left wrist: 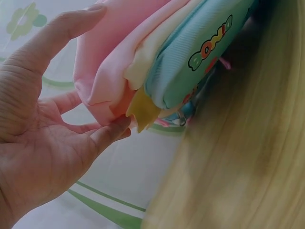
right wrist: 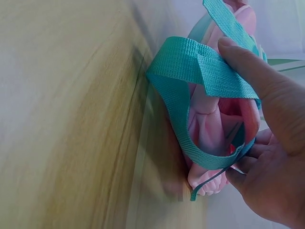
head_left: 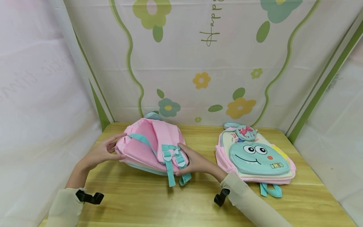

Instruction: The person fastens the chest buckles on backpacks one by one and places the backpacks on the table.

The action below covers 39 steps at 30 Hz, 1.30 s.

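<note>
A small pink backpack, its padded back and shoulder straps facing up, is tilted over the table between both hands. My left hand grips its left end, thumb on one side and fingertips on the other. The left wrist view shows the teal front pocket turned toward the table, with a yellow felt piece near the fingertips. On the opposite side my right hand holds the backpack's edge beside the buckles. Teal webbing loops down there, under the right thumb in the right wrist view.
A second backpack, with a cartoon face and a round pouch, lies face up at the right of the wooden table. Flower-printed fabric stands behind the table, with pale fabric on both sides.
</note>
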Available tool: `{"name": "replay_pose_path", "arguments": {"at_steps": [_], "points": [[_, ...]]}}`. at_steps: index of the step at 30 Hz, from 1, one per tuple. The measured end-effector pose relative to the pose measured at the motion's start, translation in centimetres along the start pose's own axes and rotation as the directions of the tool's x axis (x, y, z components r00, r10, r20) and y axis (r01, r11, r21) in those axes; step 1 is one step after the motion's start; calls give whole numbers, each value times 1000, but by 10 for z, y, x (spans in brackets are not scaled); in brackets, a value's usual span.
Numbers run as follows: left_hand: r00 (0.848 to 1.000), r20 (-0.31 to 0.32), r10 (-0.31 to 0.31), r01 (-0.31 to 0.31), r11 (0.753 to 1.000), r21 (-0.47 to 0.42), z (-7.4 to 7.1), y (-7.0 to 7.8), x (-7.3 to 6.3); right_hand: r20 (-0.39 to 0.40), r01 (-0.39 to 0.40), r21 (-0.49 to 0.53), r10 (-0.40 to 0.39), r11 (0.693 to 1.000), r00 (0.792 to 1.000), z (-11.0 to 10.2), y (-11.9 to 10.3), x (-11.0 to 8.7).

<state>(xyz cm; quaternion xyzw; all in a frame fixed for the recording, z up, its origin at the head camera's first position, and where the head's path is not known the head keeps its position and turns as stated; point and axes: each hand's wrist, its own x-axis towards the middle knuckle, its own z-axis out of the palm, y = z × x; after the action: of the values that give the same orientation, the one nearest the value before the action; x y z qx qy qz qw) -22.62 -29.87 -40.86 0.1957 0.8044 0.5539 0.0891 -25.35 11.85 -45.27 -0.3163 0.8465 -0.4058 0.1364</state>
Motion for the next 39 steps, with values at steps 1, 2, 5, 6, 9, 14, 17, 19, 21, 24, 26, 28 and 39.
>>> {"name": "replay_pose_path", "arguments": {"at_steps": [1,2,5,6,9,14,17,19,21,24,26,28,39], "points": [[1000,8,-3,3,1000,-7,0,-2,0,2,-2,-6,2,1000,1000,0,0,0],[1000,17,-5,6,1000,-13,0,-3,0,4,-3,-12,3,1000,1000,-1,0,0],[999,39,-24,25,999,-30,0,-8,1,10,-3,-33,3,999,1000,-2,2,0],[998,47,-31,33,999,-34,0,-9,2,12,-3,-39,4,999,1000,-2,2,0],[997,62,-55,57,998,-38,0,-13,4,17,2,-51,-1,999,1000,-3,4,-1],[994,75,-82,84,996,-28,1,-20,7,17,15,-66,-14,998,1000,-3,7,-1],[993,78,-88,91,995,-34,2,-24,8,15,15,-74,-14,997,1000,-4,7,-1],[993,82,-80,84,996,-40,2,-26,9,10,18,-76,-18,997,1000,-4,7,-1],[993,82,-81,84,995,-44,2,-28,9,11,11,-85,-11,996,1000,-4,7,-1],[992,90,-91,94,995,-30,3,-32,11,6,16,-94,-16,995,1000,-4,7,-1],[990,91,-110,112,993,-20,4,-34,12,2,17,-100,-17,995,1000,-4,8,0],[988,98,-121,123,992,-10,5,-37,13,-2,22,-109,-22,994,1000,-4,8,0],[982,136,-131,133,991,-5,9,-47,14,-1,9,-155,-9,988,1000,-7,12,-1]]}}
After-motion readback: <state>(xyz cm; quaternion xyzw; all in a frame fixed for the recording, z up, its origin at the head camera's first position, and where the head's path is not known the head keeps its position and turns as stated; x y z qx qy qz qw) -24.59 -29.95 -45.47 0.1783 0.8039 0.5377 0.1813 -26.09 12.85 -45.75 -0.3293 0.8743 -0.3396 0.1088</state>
